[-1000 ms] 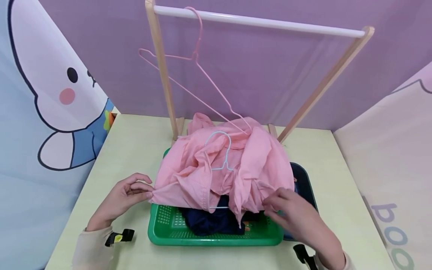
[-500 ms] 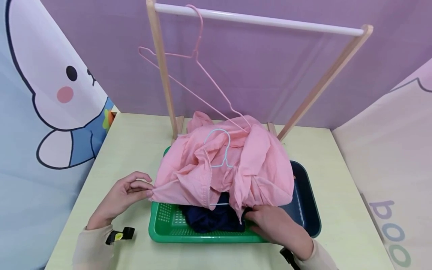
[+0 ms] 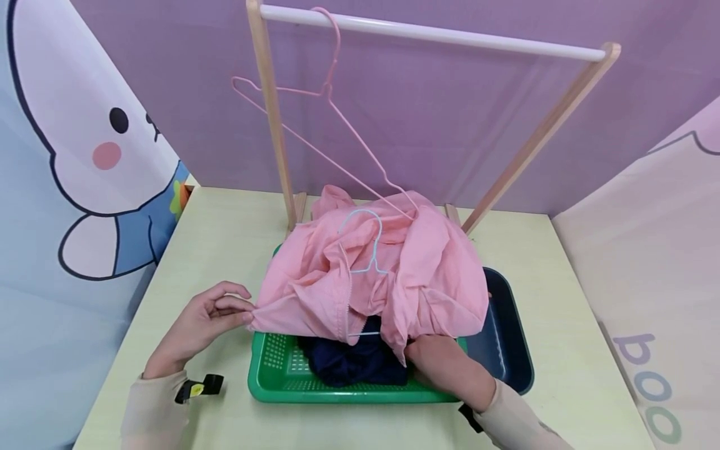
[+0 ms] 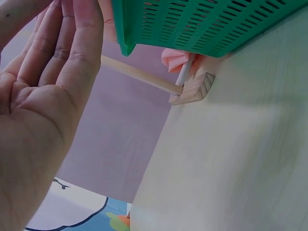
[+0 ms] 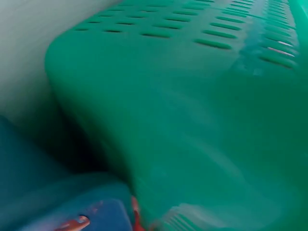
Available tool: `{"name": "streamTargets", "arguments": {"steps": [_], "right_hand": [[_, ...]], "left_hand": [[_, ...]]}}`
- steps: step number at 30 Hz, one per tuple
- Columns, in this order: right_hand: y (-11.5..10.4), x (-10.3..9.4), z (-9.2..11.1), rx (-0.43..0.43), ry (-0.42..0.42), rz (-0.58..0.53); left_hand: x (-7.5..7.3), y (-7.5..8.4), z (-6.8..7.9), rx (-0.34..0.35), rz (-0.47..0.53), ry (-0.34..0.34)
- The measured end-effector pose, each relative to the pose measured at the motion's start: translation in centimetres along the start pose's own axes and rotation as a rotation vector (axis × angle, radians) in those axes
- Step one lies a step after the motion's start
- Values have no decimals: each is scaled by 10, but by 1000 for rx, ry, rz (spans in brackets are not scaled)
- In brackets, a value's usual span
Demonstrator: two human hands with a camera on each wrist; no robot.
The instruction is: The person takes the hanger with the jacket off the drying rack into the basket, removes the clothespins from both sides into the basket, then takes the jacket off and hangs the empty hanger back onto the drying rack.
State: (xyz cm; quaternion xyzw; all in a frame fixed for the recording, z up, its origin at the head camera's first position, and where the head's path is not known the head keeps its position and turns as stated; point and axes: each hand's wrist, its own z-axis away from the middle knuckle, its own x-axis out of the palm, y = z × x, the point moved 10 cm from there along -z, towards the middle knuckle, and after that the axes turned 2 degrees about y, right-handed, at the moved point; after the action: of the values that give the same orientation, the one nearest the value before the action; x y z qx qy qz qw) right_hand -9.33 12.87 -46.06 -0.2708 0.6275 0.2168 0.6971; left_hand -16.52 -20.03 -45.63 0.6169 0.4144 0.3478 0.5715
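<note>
A pink zip-up jacket (image 3: 315, 281) lies spread over the green basket (image 3: 354, 397). A light blue hanger (image 3: 374, 256) sits inside it, its hook standing out at the open front and part of its bottom bar showing below. My left hand (image 3: 205, 325) pinches the jacket's left corner between thumb and fingers. My right hand (image 3: 444, 365) reaches over the basket's front rim and under the jacket's lower front edge, near a dark navy cloth (image 3: 351, 365). Its fingers are hidden there, and I cannot tell what they hold. The right wrist view shows mostly the green basket wall (image 5: 159, 120).
Behind the basket stands a clothes rack with wooden posts and a white rail (image 3: 433, 34). A pink hanger (image 3: 329, 87) hangs from the rail, its lower end overlapping the jacket. A dark blue bin (image 3: 506, 337) stands at the basket's right.
My right hand has left the jacket's right edge and moved left, under its front. The light blue hook has shifted slightly up in view. My left hand stays at the corner.
</note>
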Motion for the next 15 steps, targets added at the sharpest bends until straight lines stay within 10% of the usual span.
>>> {"name": "streamTargets", "arguments": {"steps": [15], "right_hand": [[-2, 0, -2, -1, 151, 205]], "left_hand": [[-3, -1, 0, -22, -33, 18]]}}
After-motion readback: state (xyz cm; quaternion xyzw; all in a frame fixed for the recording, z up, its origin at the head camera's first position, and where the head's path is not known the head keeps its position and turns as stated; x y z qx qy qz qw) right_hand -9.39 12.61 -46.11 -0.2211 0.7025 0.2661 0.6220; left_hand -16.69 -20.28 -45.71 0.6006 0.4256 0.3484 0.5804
